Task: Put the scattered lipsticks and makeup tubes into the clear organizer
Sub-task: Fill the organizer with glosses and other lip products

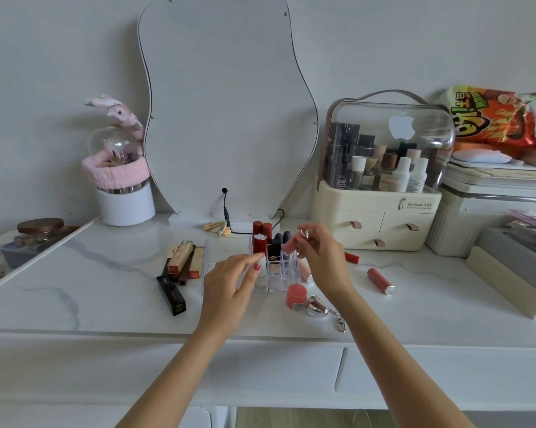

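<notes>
The clear organizer (276, 281) stands mid-table with red lipsticks (260, 239) and dark tubes (282, 239) upright in its back cells. My right hand (322, 257) pinches a pink tube (289, 247) tilted just above the organizer's right side. My left hand (229, 279) rests against the organizer's left front, fingers touching a white-based tube there. Loose on the table are a red tube (380, 281) and a red piece (352, 257) to the right, a pale pink tube (305, 271) partly hidden beside the organizer, and a pink jar (296, 296) in front.
Boxed lipsticks (183, 261) and a black box (171, 295) lie left of the organizer. A silver heart keychain (319, 307) lies at the front. A cosmetics case (381, 180) stands at the back right, a mirror (226, 118) behind, with a hair clip (218, 227) and cable near it.
</notes>
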